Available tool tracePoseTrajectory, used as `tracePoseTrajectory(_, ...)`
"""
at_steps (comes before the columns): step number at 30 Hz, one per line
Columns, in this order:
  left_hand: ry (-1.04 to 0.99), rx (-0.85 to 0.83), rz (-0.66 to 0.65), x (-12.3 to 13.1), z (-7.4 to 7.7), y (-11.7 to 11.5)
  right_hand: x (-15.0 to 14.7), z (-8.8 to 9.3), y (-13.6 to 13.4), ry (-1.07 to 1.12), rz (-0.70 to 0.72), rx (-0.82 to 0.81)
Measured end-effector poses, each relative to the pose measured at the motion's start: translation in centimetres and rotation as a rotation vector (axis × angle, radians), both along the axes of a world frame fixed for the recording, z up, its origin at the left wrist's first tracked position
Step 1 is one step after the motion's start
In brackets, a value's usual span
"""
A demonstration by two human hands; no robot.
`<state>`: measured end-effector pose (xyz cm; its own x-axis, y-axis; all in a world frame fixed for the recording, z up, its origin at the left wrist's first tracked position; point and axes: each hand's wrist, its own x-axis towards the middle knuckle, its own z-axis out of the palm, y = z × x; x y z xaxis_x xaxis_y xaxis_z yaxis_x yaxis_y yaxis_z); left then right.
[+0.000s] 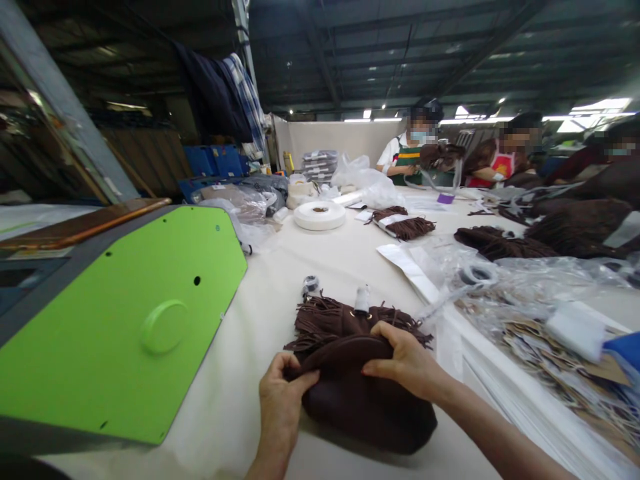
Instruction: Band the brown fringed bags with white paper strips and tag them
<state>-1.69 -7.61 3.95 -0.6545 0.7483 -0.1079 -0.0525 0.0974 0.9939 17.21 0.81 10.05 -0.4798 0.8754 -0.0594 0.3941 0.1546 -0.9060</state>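
A dark brown fringed bag lies on the white table right in front of me, its smooth bottom side toward me and its fringe on the far side. My left hand pinches the bag's left edge between thumb and fingers. Farther right, my right hand grips the upper edge, thumb on the near face and fingers over the rim. Beyond the fringe stands a small piece wrapped in white, near gold-coloured rings. A small plastic-wrapped dark ring sits just past the bag's left corner.
A bright green machine cover fills the left. Ahead are a white tape roll and a bundle of brown fringe. To the right, a white-edged bin holds straps and plastic. Co-workers stand across the table.
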Motion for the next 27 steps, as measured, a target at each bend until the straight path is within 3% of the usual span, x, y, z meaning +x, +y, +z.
tracePoseTrajectory(5,-0.41,0.115,-0.03,2.3,-0.2,-1.4,0.2,-0.5,0.6,0.131,-0.085,-0.115)
tracePoseTrajectory(9,-0.722,0.114,-0.186,4.6,-1.3,-2.7,0.6,-0.5,1.2,0.263,-0.098,-0.302)
tracePoseTrajectory(17,-0.838,0.256,-0.236,7.0,-1.7,-0.2,1.0,-0.6,2.5,0.344,-0.087,-0.405)
tracePoseTrajectory(20,-0.79,0.163,-0.139,7.3,-1.5,0.7,0.9,0.2,2.5,0.142,-0.117,-0.13)
tracePoseTrajectory(24,-0.734,0.078,0.003,6.7,-1.0,1.1,0.1,0.5,1.4,-0.205,-0.078,0.607)
tracePoseTrajectory(27,-0.694,0.013,0.028,6.2,-0.9,1.3,-0.8,-0.8,0.0,-0.274,-0.015,0.987)
